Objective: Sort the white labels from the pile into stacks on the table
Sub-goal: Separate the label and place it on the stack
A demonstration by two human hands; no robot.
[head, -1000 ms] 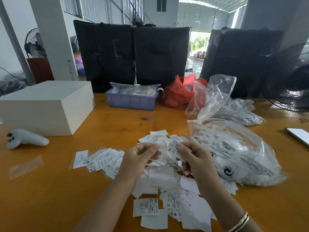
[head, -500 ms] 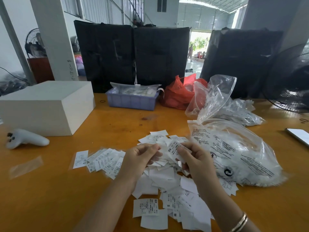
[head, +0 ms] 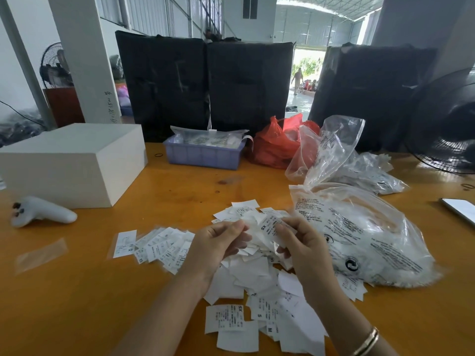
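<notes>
The person is holding both hands just above the loose pile of white labels on the orange table, and the right hand is pinching a small bunch of labels whose top one is showing the letters "XS" upside down to the camera. The left hand is curling its fingertips in toward that same bunch; whether it is actually gripping a label or only touching the edge cannot be told, since the fingers are hiding the contact. The held bunch is running its long axis from near-right to far-left, tilted up off the pile, with its free end pointing at the left hand's fingertips. The fanned row of sorted labels is lying flat to the left of the pile, just beside the left wrist and well apart from the right hand, its strips overlapping and slanting much as the held bunch is slanting. Judging from this, the left hand is the nearer one to carry a label over, and the move is a short sideways one to the left. A clear bag stuffed with more labels is lying to the right of the pile.
</notes>
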